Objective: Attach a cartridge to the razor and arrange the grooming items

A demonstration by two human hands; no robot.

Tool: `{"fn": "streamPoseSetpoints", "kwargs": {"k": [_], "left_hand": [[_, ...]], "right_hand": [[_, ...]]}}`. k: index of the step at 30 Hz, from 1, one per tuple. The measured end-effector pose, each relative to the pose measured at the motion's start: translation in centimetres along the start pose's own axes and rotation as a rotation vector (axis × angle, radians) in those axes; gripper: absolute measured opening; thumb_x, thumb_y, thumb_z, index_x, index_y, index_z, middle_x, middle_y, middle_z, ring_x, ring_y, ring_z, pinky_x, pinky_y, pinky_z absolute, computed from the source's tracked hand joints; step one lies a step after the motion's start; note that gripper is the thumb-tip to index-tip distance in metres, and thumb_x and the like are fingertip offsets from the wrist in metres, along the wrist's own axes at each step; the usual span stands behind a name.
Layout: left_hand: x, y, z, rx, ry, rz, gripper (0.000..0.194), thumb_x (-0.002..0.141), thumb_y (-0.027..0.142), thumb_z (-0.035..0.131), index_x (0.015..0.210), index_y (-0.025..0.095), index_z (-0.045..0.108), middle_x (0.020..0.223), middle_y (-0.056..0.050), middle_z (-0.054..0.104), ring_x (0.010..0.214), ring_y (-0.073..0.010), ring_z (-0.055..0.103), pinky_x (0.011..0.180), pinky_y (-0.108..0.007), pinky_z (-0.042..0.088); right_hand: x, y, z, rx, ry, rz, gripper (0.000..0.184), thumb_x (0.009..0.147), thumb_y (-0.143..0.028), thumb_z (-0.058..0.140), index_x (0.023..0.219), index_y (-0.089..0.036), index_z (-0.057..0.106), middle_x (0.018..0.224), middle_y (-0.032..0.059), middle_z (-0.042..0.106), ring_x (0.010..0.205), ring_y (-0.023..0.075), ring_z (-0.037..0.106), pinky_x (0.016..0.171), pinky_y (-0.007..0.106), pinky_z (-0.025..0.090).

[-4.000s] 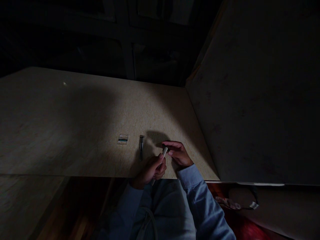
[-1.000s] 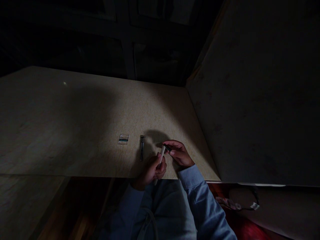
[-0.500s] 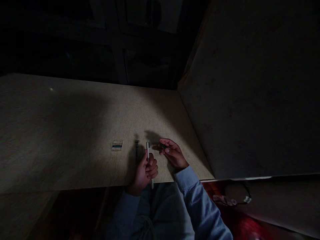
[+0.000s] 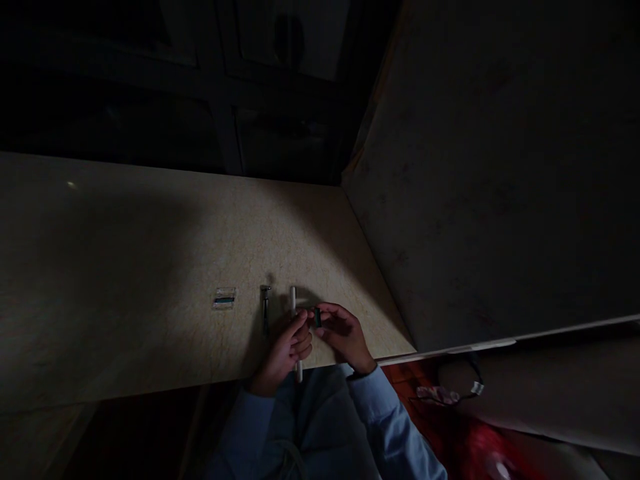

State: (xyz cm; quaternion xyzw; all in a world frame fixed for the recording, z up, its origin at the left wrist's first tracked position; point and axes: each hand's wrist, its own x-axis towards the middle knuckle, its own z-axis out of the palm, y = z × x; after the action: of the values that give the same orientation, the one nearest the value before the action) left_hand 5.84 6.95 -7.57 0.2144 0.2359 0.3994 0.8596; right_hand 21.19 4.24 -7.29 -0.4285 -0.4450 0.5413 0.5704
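Above the near edge of the desk (image 4: 165, 260), the left hand (image 4: 284, 350) curls round a pale rod (image 4: 293, 298), likely light, stiff and smooth, best gripped mid-length. Farther left lie a dark razor-like tool (image 4: 265, 311), probably safest by its handle, and a clear case (image 4: 225, 299), perhaps brittle, suiting a side grip. Smallest, a dark green piece (image 4: 317, 317), seemingly feather-light, sits pinched in the right hand (image 4: 347, 337), best held by its ends.

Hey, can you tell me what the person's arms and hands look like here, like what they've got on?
The left hand and right hand are bare, without gloves. Long blue sleeves reach the wrists; the right sleeve looks creased, the left sleeve more shadowed. It's too dark to tell finer markings.
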Motion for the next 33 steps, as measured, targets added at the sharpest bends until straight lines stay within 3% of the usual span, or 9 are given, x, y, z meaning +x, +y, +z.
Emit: {"fn": "streamPoseSetpoints", "kwargs": {"k": [6, 13, 22, 33], "left_hand": [[-0.3, 0.0, 0.7, 0.085, 0.093, 0.000, 0.046, 0.066, 0.050, 0.088, 0.081, 0.018, 0.059, 0.041, 0.017, 0.026, 0.033, -0.0011, 0.013, 0.034, -0.014, 0.014], [-0.5, -0.4, 0.4, 0.158, 0.063, 0.004, 0.046, 0.068, 0.048, 0.088, 0.080, 0.017, 0.057, 0.043, 0.016, 0.029, 0.034, -0.0005, 0.017, 0.035, -0.015, 0.018], [-0.5, -0.3, 0.2, 0.124, 0.112, -0.008, 0.052, 0.061, 0.047, 0.092, 0.079, 0.020, 0.051, 0.043, 0.016, 0.030, 0.035, -0.0007, 0.018, 0.035, -0.015, 0.016], [-0.9, -0.4, 1.3, 0.205, 0.180, 0.051, 0.057, 0.057, 0.051, 0.092, 0.082, 0.019, 0.052, 0.046, 0.014, 0.040, 0.034, -0.0002, 0.024, 0.036, -0.015, 0.017]], "right_hand": [[-2.0, -1.6, 0.7, -0.140, 0.025, -0.097, 0.040, 0.078, -0.030, 0.082, 0.116, -0.025, 0.072, 0.100, 0.0056, 0.074, 0.095, 0.0218, 0.070, 0.093, 0.038, 0.056], [-2.5, -2.4, 1.6, -0.409, 0.090, -0.276, 0.039, 0.082, -0.023, 0.079, 0.120, -0.029, 0.073, 0.109, 0.0063, 0.073, 0.103, 0.0229, 0.067, 0.096, 0.038, 0.053], [-3.0, -1.6, 2.0, -0.480, 0.098, -0.307, 0.041, 0.087, -0.027, 0.074, 0.128, -0.028, 0.070, 0.120, 0.0098, 0.072, 0.110, 0.0250, 0.068, 0.097, 0.040, 0.055], [-3.2, -2.4, 1.8, -0.569, 0.104, -0.288, 0.043, 0.086, -0.032, 0.077, 0.127, -0.028, 0.069, 0.114, 0.0098, 0.072, 0.103, 0.0250, 0.069, 0.092, 0.039, 0.056]]}}
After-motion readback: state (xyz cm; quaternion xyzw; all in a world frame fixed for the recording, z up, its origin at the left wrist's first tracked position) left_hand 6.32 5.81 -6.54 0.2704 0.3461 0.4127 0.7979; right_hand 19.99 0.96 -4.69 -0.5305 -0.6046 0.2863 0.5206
